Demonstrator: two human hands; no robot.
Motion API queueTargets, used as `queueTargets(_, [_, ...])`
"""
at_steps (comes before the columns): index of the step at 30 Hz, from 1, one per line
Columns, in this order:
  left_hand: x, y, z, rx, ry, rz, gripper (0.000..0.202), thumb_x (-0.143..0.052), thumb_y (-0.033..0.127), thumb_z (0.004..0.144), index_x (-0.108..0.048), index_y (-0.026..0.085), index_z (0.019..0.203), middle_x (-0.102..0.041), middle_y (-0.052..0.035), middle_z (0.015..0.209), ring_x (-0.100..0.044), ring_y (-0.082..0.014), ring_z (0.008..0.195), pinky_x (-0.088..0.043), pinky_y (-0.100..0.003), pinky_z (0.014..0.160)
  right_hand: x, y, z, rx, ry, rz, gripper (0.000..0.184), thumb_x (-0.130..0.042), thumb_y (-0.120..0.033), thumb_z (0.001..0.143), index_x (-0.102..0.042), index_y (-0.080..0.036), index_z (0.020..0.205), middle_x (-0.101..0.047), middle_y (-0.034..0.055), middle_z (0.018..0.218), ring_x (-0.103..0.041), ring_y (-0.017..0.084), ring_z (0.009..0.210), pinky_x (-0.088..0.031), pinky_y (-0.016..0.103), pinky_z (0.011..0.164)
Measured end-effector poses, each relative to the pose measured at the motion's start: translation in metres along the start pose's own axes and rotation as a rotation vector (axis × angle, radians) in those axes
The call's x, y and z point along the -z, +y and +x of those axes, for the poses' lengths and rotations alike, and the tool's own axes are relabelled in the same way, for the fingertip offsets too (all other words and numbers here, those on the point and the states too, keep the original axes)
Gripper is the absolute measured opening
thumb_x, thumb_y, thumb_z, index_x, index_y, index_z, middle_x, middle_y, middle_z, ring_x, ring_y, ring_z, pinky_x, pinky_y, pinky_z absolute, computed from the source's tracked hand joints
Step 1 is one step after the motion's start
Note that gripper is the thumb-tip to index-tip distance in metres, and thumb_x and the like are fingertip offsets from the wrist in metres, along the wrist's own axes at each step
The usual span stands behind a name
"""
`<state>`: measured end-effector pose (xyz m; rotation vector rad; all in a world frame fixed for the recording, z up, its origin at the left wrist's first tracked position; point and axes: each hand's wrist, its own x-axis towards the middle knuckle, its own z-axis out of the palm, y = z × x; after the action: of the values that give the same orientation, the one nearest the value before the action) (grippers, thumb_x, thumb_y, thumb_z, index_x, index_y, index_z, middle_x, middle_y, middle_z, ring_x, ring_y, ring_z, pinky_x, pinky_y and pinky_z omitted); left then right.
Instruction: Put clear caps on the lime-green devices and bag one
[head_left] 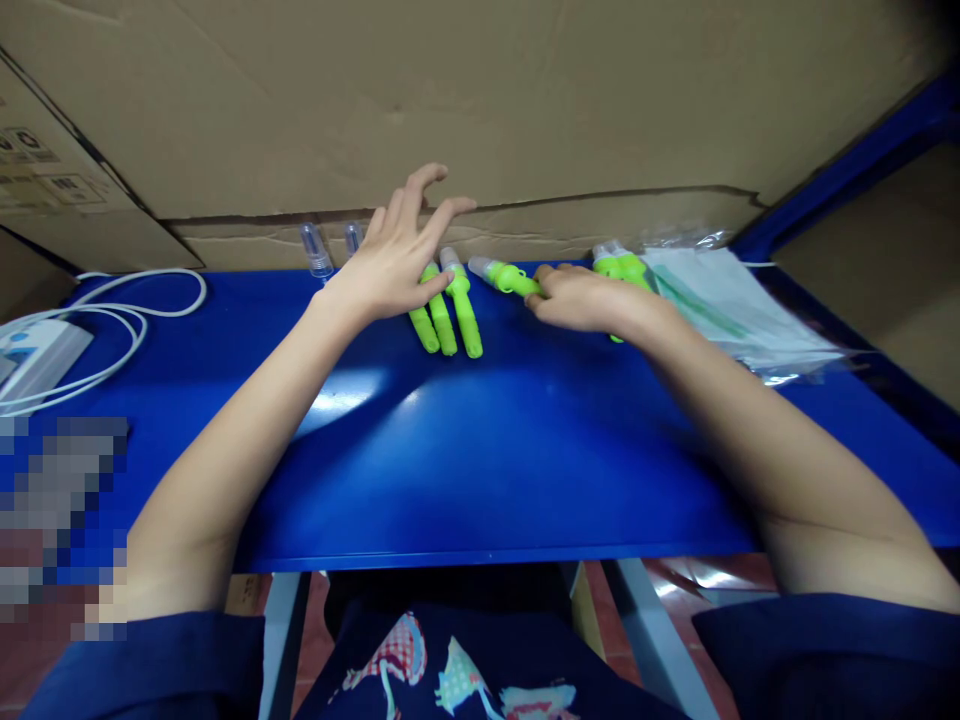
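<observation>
Three green pen-like pieces [448, 318] with clear caps lie side by side on the blue table [487, 460]. My left hand [397, 255] hovers over their far ends with fingers spread, the thumb touching one piece. My right hand [577, 297] is closed round another green piece [506, 277], whose clear cap points left. Two more green pieces [621, 266] lie just behind my right hand.
Two clear caps [330, 250] stand at the table's back edge by a cardboard wall [480, 110]. Clear plastic bags [731, 305] lie at the right. A white device [34, 355] with a looped white cable [142, 310] sits at the left.
</observation>
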<state>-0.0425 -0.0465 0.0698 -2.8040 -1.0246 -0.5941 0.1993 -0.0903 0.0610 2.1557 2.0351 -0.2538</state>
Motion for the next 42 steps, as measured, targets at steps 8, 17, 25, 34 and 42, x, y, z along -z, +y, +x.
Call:
queueTargets(8, [0.003, -0.034, -0.003, 0.183, 0.053, -0.040, 0.077, -0.056, 0.049, 0.085, -0.030, 0.044, 0.157, -0.045, -0.0029, 0.156, -0.031, -0.0385, 0.151, -0.034, -0.068, 0.115, -0.012, -0.016, -0.001, 0.043, -0.040, -0.032, 0.050, -0.048, -0.028, 0.099, -0.055, -0.004, 0.142, -0.057, 0.0256, 0.143, -0.060, 0.037, 0.130, -0.049, 0.043, 0.107])
queueTargets(17, [0.007, -0.046, -0.008, 0.539, -0.021, 0.072, 0.056, -0.040, 0.046, 0.094, -0.042, 0.022, 0.145, -0.037, -0.0113, 0.160, -0.033, -0.0360, 0.148, -0.028, -0.058, 0.119, -0.018, -0.018, 0.002, 0.193, 0.004, 0.005, 0.041, -0.056, -0.036, 0.098, -0.066, -0.009, 0.126, -0.068, 0.0202, 0.129, -0.066, 0.033, 0.121, -0.051, 0.037, 0.101])
queueTargets(25, [0.000, -0.058, -0.011, 0.508, -0.104, 0.129, 0.060, -0.032, 0.046, 0.096, -0.042, 0.015, 0.146, -0.048, -0.0138, 0.153, -0.042, -0.0340, 0.142, -0.031, -0.059, 0.116, -0.001, -0.007, -0.005, 0.164, -0.011, 0.042, 0.052, -0.047, -0.046, 0.103, -0.062, -0.013, 0.141, -0.070, 0.0166, 0.134, -0.064, 0.032, 0.128, -0.048, 0.041, 0.106])
queueTargets(34, [-0.001, -0.059, -0.015, 0.517, -0.094, 0.094, 0.058, -0.035, 0.048, 0.097, -0.045, 0.017, 0.145, -0.050, -0.0104, 0.154, -0.043, -0.0341, 0.140, -0.032, -0.063, 0.115, 0.013, 0.039, 0.013, -0.052, 0.074, 0.045, 0.054, -0.050, -0.048, 0.102, -0.063, -0.012, 0.140, -0.068, 0.0221, 0.134, -0.063, 0.038, 0.125, -0.048, 0.046, 0.103])
queueTargets(42, [-0.013, -0.072, -0.014, 0.516, -0.073, 0.088, 0.069, -0.039, 0.058, 0.091, -0.042, 0.024, 0.150, -0.055, -0.0117, 0.148, -0.038, -0.0374, 0.147, -0.034, -0.066, 0.115, 0.023, 0.058, 0.013, -0.287, 0.124, 0.020, 0.059, -0.046, -0.046, 0.104, -0.056, -0.006, 0.147, -0.058, 0.0308, 0.143, -0.059, 0.041, 0.129, -0.045, 0.044, 0.092])
